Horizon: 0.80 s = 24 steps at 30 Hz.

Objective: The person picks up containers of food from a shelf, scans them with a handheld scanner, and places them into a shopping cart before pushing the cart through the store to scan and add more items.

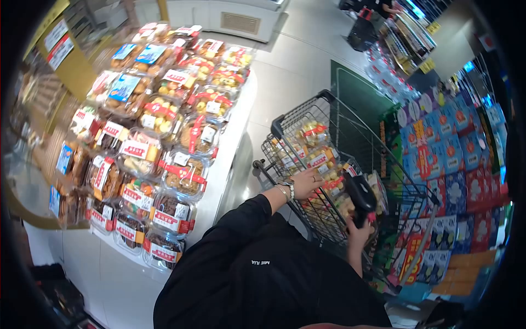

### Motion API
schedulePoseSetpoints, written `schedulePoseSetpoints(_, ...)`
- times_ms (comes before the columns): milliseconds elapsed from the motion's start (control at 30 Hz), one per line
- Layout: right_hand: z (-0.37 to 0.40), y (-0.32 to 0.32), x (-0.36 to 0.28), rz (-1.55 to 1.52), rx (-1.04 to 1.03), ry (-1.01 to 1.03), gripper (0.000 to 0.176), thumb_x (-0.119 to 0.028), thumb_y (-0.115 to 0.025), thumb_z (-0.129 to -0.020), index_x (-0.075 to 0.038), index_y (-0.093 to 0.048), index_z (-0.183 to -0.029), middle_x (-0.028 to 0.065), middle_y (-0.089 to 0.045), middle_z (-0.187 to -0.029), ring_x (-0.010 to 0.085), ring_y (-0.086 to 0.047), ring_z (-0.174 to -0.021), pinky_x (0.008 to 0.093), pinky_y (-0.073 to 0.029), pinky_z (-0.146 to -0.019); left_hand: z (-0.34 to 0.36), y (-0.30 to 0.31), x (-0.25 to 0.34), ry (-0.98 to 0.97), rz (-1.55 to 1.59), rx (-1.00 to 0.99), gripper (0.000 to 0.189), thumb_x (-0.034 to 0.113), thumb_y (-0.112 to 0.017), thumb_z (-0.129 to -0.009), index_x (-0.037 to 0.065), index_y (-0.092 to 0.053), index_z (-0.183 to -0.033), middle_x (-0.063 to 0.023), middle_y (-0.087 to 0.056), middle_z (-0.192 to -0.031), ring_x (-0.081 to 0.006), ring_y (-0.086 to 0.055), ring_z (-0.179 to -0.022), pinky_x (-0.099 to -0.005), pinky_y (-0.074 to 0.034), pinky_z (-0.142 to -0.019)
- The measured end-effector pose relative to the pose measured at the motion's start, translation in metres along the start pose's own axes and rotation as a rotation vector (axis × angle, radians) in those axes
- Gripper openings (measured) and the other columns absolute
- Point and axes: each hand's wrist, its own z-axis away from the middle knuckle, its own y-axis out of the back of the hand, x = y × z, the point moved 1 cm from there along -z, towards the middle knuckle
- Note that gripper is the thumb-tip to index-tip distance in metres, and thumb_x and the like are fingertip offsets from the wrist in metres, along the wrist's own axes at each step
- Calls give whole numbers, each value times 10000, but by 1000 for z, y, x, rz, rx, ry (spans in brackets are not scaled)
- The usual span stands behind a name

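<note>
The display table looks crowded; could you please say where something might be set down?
A narrow strip of the display table is bare, between its boxes and the aisle floor. Boxes crowd the rest; packs crowd the cart beside the left hand.

Black handheld device [360,193], dark cart [278,129] — packs [319,160] labelled red and white — black jacket [263,293], white lettering [260,262].

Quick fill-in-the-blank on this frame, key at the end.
1. The right hand holds a handheld device that is mostly ____.
2. A bracelet circles the ____ wrist.
3. In the picture, the cart stands to the ____ of the display table.

Missing words: black; left; right.
</note>
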Motion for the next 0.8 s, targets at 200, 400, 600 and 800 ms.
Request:
schedulePoseSetpoints(200,-45,-76,-4,222,-114,250,198,-120,-673,-723,14,-577,-833,63,-536,-670,142,-489,-630,305,-408,-607,54,18,12,125,-85,198,567,284,-642,-766,196,-436,-1287,-65,-292,-1427,-287,-280,-1311,-514,-228,-1046)
schedulePoseSetpoints(400,-69,-101,-18,297,-250,236,206,-85,-662,-718,0,-572,-882,78,-560,-714,171,-523,-646,321,-425,-625,151,53,26,564,219,470,505,250,-603,-803,118,-447,-1265,-130,-317,-1404,-330,-301,-1289,-467,-269,-1036)
schedulePoseSetpoints(600,-103,-106,-22,232,-410,138,291,-67,-664,-686,-14,-566,-955,80,-562,-779,182,-529,-697,314,-430,-681,257,101,65,1076,334,1074,395,101,-572,-796,30,-497,-1177,-157,-502,-1207,-323,-493,-1096,-377,-388,-939)
schedulePoseSetpoints(800,-119,-109,-5,323,-441,194,246,-82,-666,-668,-42,-594,-899,93,-594,-824,224,-590,-775,337,-444,-708,311,90,70,1326,669,1632,400,78,-505,-889,26,-409,-1273,-88,-496,-1212,-121,-512,-1027,-237,-409,-874)
